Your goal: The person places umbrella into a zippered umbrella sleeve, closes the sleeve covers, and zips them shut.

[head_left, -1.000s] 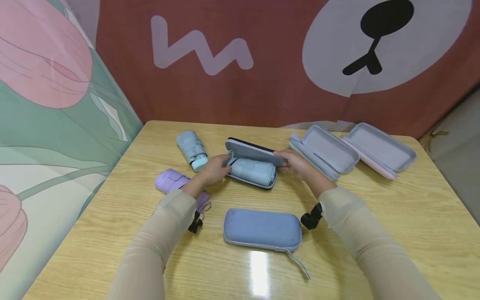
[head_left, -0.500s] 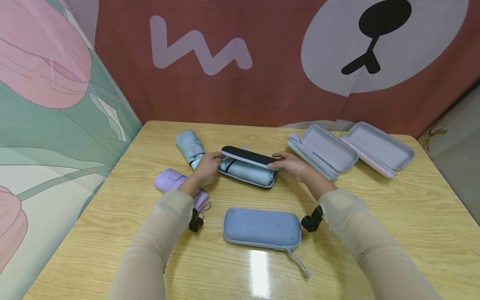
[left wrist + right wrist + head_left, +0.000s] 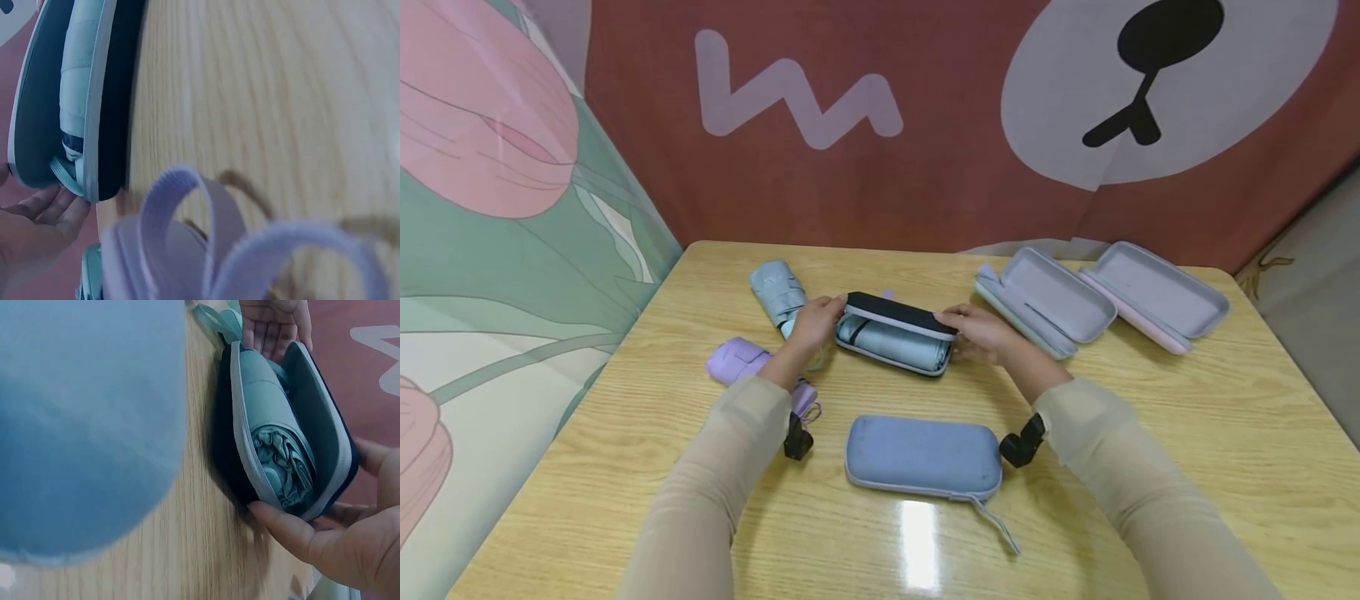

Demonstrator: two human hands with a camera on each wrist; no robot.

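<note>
A black umbrella case (image 3: pixel 902 313) with a pale zip edge lies at the middle of the table, its lid partly lowered. Inside it lies a folded light-blue umbrella (image 3: pixel 898 341), its rolled end showing in the right wrist view. My left hand (image 3: pixel 816 327) grips the case's left end, thumb at the lid and fingers by the base edge in the left wrist view. At the other end my right hand (image 3: pixel 983 332) holds the case, one digit against the base rim and others behind the lid, as the right wrist view shows. Lid and base stand apart.
Left of the case lie another light-blue umbrella (image 3: pixel 777 287) and a purple umbrella (image 3: pixel 739 360) with loop straps. A closed blue case (image 3: pixel 925 457) lies in front. Two opened cases, one green-edged (image 3: pixel 1060 296) and one pink-edged (image 3: pixel 1161 292), lie at the back right.
The lid has swung down toward me over the umbrella, so its black outside now shows. My left hand has left the umbrella's strap end and moved to the lid's left corner.
</note>
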